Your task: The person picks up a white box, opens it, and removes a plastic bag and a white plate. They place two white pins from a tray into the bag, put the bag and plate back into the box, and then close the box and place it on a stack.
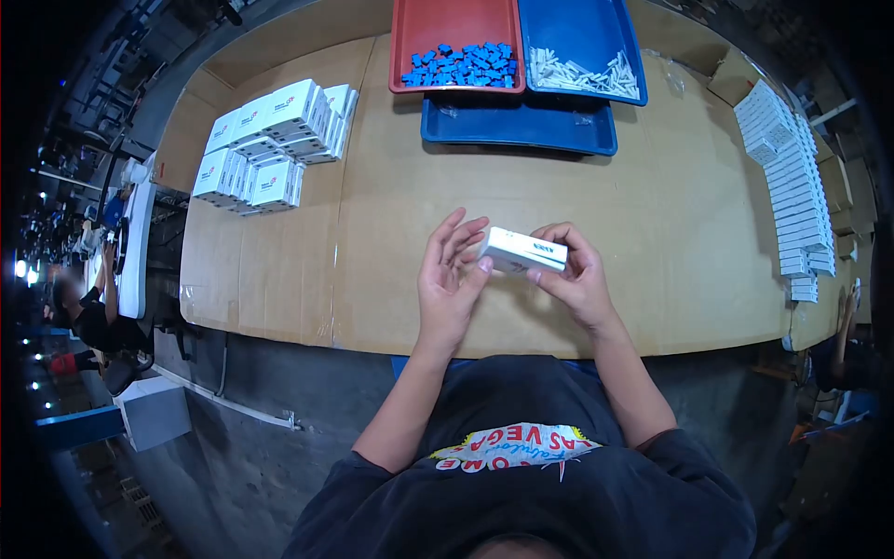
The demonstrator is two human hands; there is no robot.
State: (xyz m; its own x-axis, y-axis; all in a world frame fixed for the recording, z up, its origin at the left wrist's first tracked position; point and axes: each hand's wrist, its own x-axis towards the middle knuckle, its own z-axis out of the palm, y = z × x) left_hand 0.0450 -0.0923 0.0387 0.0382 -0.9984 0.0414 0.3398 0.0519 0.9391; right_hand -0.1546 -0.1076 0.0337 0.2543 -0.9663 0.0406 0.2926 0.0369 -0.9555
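A small white box (523, 250) with dark print is held tilted above the table, in front of my body. My right hand (579, 279) pinches its right end, thumb at the near side and fingers at the far side. At the box's left end, my left hand (451, 275) has its fingers spread and slightly curled. The left thumb tip appears to touch the near left corner of the box. What is inside the box cannot be seen.
Cardboard covers the table (391, 270). Stacked white boxes (279, 112) stand at left, and long rows of small white boxes (792, 196) at right. A red tray (456, 23) holds blue pieces; a blue tray (577, 28) holds white sticks. Another blue tray (517, 130) lies beneath.
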